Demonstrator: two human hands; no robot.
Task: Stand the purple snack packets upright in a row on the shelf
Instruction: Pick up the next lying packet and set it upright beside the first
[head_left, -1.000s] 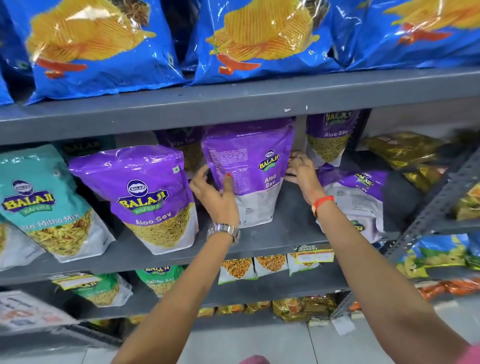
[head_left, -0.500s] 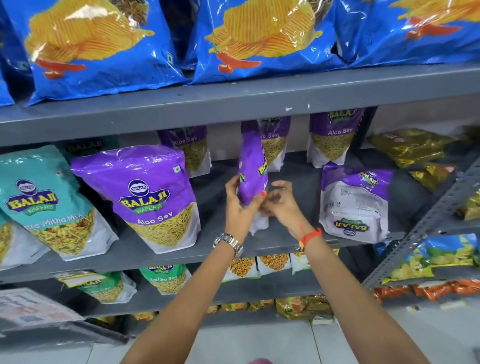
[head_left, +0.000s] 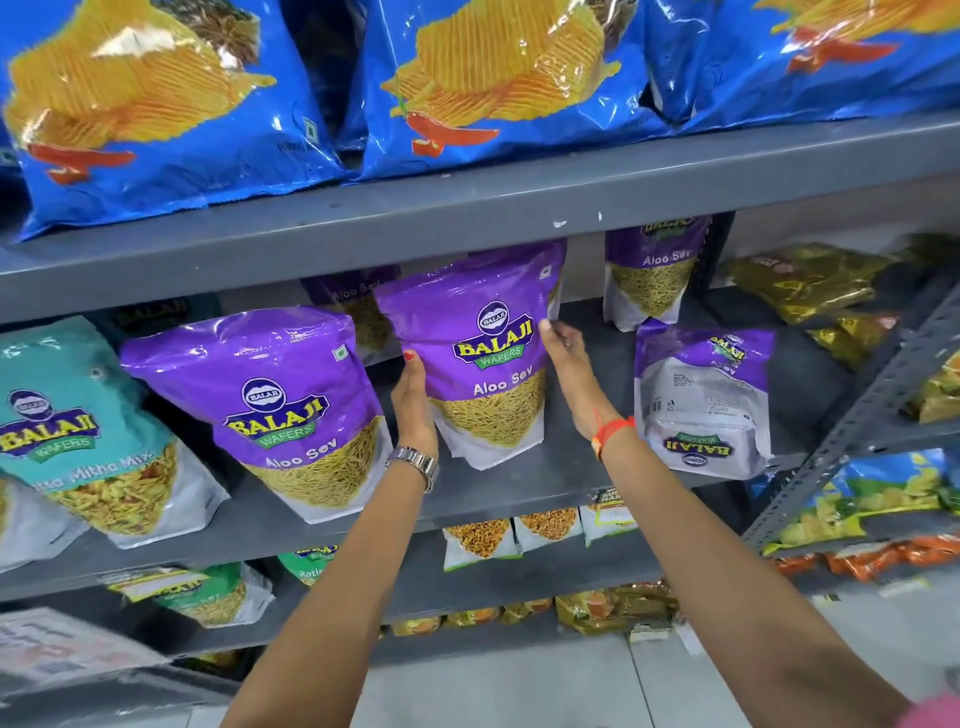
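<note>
On the grey middle shelf, the purple packet stands upright, front outward, long axis vertical, clasped between the left hand and right hand, fingers pressing its side edges.

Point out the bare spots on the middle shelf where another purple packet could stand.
Bare shelf shows between the held Aloo Sev packet and the back-facing packet, though the right hand crosses it. A narrower gap is at the left hand. Left of that it is crowded.

Purple packets read "BALAJI WAFERS Aloo Sev"; teal packet, "Mitha Mix".
</note>
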